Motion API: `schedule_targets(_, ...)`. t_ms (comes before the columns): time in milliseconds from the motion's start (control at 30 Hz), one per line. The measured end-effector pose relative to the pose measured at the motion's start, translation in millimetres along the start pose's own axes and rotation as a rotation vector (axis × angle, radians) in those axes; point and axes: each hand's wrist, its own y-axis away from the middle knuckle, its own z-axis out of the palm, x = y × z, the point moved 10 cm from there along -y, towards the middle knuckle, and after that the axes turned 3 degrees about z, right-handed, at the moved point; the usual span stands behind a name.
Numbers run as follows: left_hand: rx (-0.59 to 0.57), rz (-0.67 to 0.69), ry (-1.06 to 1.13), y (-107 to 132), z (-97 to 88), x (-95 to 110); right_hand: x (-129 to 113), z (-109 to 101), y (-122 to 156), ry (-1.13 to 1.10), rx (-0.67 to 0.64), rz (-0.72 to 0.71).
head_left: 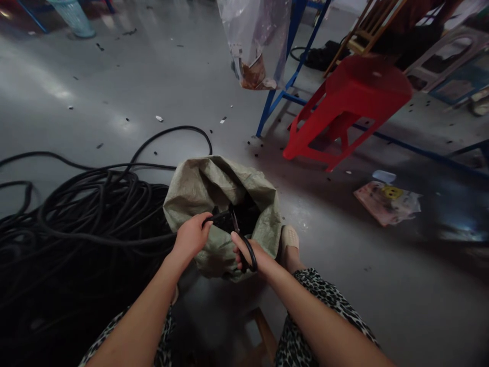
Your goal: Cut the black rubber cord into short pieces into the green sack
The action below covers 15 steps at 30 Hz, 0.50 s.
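My left hand (192, 235) is closed around a black rubber hose or cable (153, 238), whose end sticks out over the mouth of a greenish woven sack (187, 191). In my right hand (250, 252) is a pair of scissors (251, 255) with black handles, its blades up against the cable end just beyond my left fingers. Both hands are over the front rim of the sack. Dark pieces lie inside it, too shadowed to make out. The held length runs back to a large tangled pile of black cable (103, 204) at the left.
A red plastic stool (367, 86) and a blue metal frame (280, 97) stand at the front right. From the frame hangs a clear plastic bag (255, 41) with rubbish. Black scraps dot the grey floor (183, 81). A printed packet (387, 201) lies at the right.
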Motion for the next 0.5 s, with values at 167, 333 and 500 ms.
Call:
schedule_targets(167, 0.026, 0.006, 0.034, -0.4, -1.0, 0.0, -3.5, 7.6, -1.2, 0.040, -0.047, -0.068)
schedule_targets(333, 0.020, 0.028, 0.049, -0.6, 1.9, 0.8, -10.6, 8.5, 1.7, 0.080, -0.049, -0.085)
schedule_targets(500, -0.005, 0.059, 0.070, -0.2, 4.9, 3.8, -19.5, 7.8, 3.7, 0.159, -0.048, -0.159)
